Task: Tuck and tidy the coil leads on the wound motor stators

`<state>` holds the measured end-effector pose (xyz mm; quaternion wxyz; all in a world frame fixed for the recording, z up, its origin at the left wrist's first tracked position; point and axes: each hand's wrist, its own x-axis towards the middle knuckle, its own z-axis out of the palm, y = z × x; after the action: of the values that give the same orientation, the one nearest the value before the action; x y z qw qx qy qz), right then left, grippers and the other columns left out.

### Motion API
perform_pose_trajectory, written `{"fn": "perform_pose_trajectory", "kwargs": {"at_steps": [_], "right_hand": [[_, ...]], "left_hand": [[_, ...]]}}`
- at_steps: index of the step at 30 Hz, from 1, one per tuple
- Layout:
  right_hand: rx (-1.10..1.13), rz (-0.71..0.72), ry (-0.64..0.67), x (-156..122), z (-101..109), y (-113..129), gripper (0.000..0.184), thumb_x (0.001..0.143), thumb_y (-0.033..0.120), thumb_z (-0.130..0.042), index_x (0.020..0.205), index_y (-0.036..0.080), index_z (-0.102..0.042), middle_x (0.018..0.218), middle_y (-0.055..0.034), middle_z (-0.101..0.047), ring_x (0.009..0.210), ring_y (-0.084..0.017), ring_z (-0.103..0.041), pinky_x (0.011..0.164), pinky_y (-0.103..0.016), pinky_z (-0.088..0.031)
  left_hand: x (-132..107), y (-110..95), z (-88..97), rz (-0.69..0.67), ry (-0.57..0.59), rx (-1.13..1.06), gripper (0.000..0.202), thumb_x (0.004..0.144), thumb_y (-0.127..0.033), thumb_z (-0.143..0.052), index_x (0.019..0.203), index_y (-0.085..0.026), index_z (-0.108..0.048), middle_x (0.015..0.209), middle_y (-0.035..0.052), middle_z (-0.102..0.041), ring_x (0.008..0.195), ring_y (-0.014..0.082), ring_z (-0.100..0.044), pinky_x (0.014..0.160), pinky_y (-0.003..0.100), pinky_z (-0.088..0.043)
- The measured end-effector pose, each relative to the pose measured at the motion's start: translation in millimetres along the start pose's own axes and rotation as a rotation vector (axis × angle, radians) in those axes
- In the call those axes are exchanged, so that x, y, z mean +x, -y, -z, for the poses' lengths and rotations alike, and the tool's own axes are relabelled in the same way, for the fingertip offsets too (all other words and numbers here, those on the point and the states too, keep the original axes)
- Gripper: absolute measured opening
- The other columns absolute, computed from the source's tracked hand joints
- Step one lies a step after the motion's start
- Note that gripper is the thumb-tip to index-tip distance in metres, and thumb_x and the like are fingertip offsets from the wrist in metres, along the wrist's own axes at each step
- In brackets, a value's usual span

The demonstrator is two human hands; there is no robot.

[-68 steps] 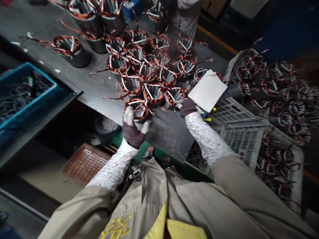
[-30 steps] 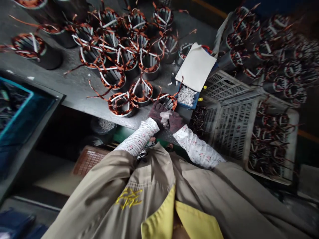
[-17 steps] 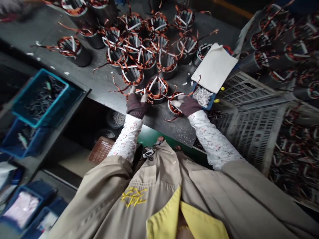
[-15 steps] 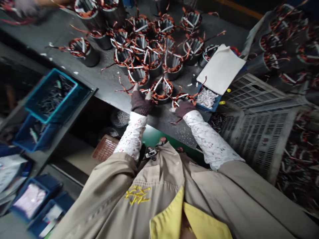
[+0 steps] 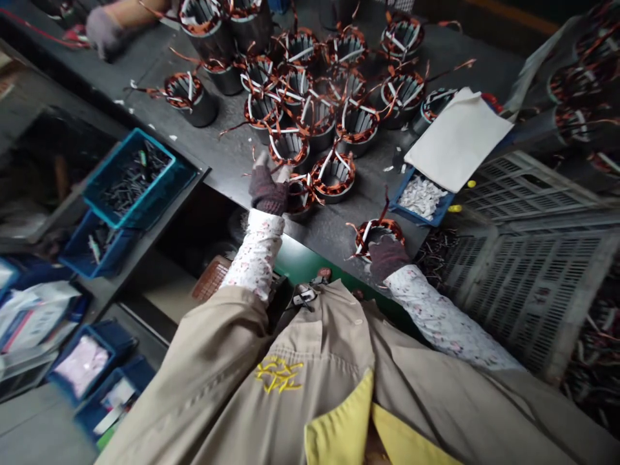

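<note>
My left hand (image 5: 268,187), in a dark fingerless glove, rests on a copper-wound stator (image 5: 299,194) at the near edge of the dark workbench (image 5: 227,155); its fingers curl over the stator's rim. My right hand (image 5: 387,256), gloved too, grips another stator (image 5: 378,231) with copper wire ends sticking up, close to my body at the bench's front edge. Just beyond my left hand stand two more stators (image 5: 334,174), one behind it (image 5: 289,146).
Several wound stators (image 5: 314,84) crowd the bench. A blue tray of white slips (image 5: 420,199) lies under a white sheet (image 5: 458,139). Grey slotted crates (image 5: 527,258) sit right, blue bins (image 5: 135,177) left. Another person's gloved hand (image 5: 104,32) is top left.
My right hand has pulled one stator back toward me along the bench edge. My left hand stays on its stator. The view has shifted left, and another person's hand has come into sight.
</note>
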<state>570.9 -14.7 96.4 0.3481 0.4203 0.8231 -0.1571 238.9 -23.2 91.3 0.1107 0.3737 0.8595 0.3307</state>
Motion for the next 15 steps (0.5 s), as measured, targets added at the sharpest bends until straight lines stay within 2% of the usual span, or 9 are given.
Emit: {"fn": "perform_pose_trajectory", "kwargs": {"at_steps": [2,4,6,8,10,12,15], "right_hand": [[0.008,-0.019,-0.034,-1.1,-2.4,4.0,0.054,0.108,0.046,-0.076,0.145,0.007,-0.083,0.158,-0.0338,-0.069,0.153,-0.048,-0.061,0.128,-0.057,-0.050],[0.032,-0.049,-0.052,0.2,-3.1,8.3,0.063,0.107,0.059,-0.077,0.146,0.010,-0.083,0.158,-0.0326,-0.070,0.149,-0.048,-0.065,0.126,-0.058,-0.052],[0.047,-0.067,-0.038,2.3,-2.8,11.4,0.057,0.108,0.058,-0.075,0.142,0.013,-0.086,0.153,-0.0302,-0.074,0.144,-0.047,-0.069,0.123,-0.056,-0.055],[0.050,-0.052,-0.036,4.6,-2.6,13.4,0.049,0.110,0.050,-0.074,0.140,0.014,-0.087,0.149,-0.0278,-0.077,0.141,-0.045,-0.071,0.121,-0.055,-0.057],[0.066,-0.046,-0.038,6.6,-3.0,14.9,0.044,0.110,0.042,-0.075,0.142,0.013,-0.086,0.148,-0.0271,-0.078,0.139,-0.045,-0.073,0.117,-0.054,-0.059],[0.098,-0.069,-0.043,7.4,-4.0,16.3,0.045,0.110,0.040,-0.076,0.144,0.012,-0.084,0.144,-0.0285,-0.079,0.135,-0.046,-0.075,0.113,-0.054,-0.062],[0.137,-0.081,-0.057,6.9,-4.7,17.8,0.046,0.110,0.040,-0.077,0.145,0.010,-0.082,0.140,-0.0316,-0.079,0.132,-0.049,-0.076,0.110,-0.055,-0.063]], "left_hand": [[-11.2,-6.4,-1.7,-0.145,-0.057,0.065,0.058,0.117,-0.047,-0.060,0.170,-0.023,-0.063,0.170,0.0169,-0.070,0.175,0.0337,-0.051,0.143,0.057,-0.047],[-39.4,-7.5,-7.4,-0.297,0.006,0.128,0.053,0.117,-0.045,-0.058,0.166,-0.025,-0.067,0.165,0.0167,-0.073,0.171,0.0339,-0.056,0.143,0.059,-0.046],[-70.7,-3.0,-16.0,-0.355,0.122,0.205,0.048,0.116,-0.043,-0.058,0.158,-0.024,-0.073,0.158,0.0174,-0.078,0.161,0.0355,-0.066,0.144,0.063,-0.044],[-90.8,2.7,-26.4,-0.327,0.198,0.291,0.054,0.112,-0.043,-0.063,0.160,-0.020,-0.072,0.162,0.0206,-0.077,0.161,0.0397,-0.065,0.146,0.068,-0.039],[-92.6,3.4,-38.3,-0.292,0.243,0.353,0.068,0.106,-0.046,-0.069,0.167,-0.014,-0.066,0.170,0.0255,-0.070,0.166,0.0451,-0.060,0.148,0.072,-0.033],[-79.4,-2.7,-51.0,-0.238,0.289,0.383,0.074,0.104,-0.048,-0.071,0.167,-0.009,-0.064,0.167,0.0288,-0.071,0.165,0.0482,-0.060,0.147,0.073,-0.033],[-53.3,-14.1,-64.8,-0.080,0.333,0.415,0.063,0.107,-0.045,-0.067,0.159,-0.009,-0.067,0.153,0.0281,-0.079,0.153,0.0473,-0.070,0.137,0.068,-0.048]]}}
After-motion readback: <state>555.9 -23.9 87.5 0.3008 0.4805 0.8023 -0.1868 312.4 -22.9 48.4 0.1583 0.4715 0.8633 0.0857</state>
